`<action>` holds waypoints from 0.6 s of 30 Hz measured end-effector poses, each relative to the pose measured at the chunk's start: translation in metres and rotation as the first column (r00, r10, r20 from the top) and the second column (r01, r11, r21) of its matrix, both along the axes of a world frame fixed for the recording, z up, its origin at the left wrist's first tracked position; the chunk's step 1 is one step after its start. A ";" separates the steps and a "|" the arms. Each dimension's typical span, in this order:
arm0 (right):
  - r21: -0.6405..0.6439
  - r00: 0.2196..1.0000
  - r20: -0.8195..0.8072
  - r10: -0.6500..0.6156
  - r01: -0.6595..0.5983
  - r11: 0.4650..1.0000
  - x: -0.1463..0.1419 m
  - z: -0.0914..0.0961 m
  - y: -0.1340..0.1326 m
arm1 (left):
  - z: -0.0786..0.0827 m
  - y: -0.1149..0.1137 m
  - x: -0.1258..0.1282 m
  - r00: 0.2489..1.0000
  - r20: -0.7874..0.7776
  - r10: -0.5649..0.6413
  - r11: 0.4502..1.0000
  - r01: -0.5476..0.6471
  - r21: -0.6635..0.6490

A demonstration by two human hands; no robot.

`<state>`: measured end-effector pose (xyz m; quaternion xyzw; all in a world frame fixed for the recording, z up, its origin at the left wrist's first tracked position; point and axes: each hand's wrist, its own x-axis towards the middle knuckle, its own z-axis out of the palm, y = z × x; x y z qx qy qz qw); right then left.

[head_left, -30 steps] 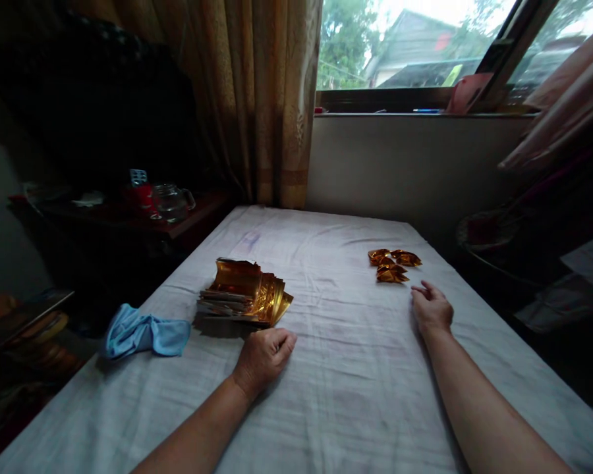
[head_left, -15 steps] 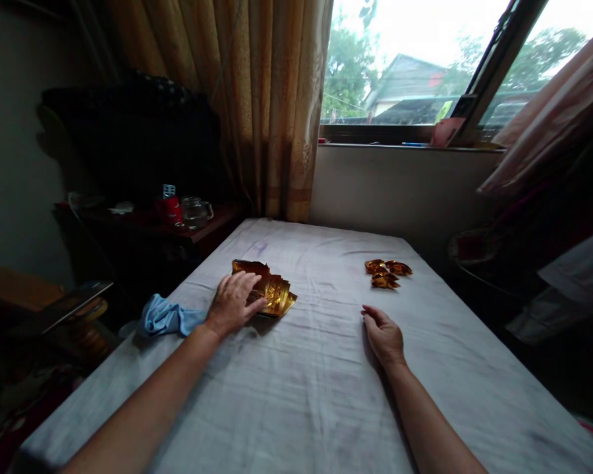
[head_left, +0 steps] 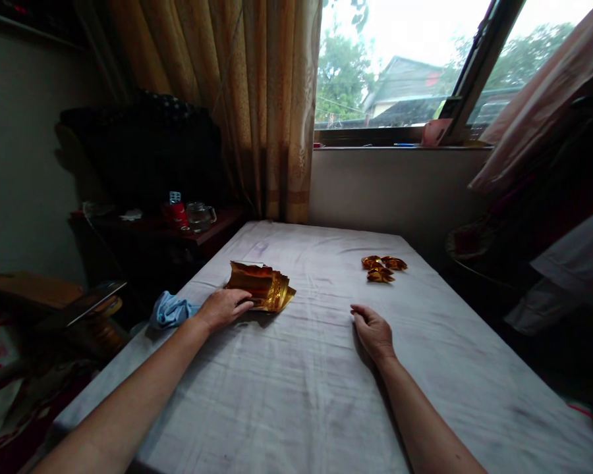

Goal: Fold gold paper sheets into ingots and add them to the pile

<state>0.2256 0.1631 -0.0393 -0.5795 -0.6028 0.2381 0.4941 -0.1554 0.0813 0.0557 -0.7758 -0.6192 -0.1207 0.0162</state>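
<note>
A stack of shiny gold foil sheets (head_left: 264, 286) lies on the white sheet-covered surface (head_left: 326, 382), left of the middle. My left hand (head_left: 222, 307) rests at the stack's near left edge, fingers bent and touching the lowest sheets. My right hand (head_left: 373, 331) lies on the cloth in the middle, fingers loosely curled, palm turned inward, holding nothing. A small heap of folded gold foil pieces (head_left: 381, 268) sits farther away to the right, apart from both hands.
A crumpled blue cloth (head_left: 170, 312) lies at the left edge beside my left wrist. A dark side table (head_left: 197, 230) at the back left carries a glass mug and a red cup. A curtain and a window stand behind.
My left hand slid back from on top of the gold stack to its near edge. My right hand stayed almost where it was half a second ago. The camera tilted slightly.
</note>
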 end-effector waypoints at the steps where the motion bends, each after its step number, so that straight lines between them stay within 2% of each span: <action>1: 0.002 1.000 0.003 0.004 -0.004 1.000 0.000 0.001 -0.001 | 0.000 0.000 0.002 1.000 -0.002 0.008 1.000 -0.008 0.016; 11: -0.004 0.999 0.036 0.030 -0.030 1.000 0.000 0.001 -0.009 | -0.004 0.014 0.020 0.997 0.018 0.080 0.981 -0.081 0.174; 18: 0.005 0.999 0.024 0.037 -0.038 0.999 -0.002 0.002 -0.013 | 0.005 0.013 0.034 1.000 -0.016 -0.014 0.963 0.018 0.269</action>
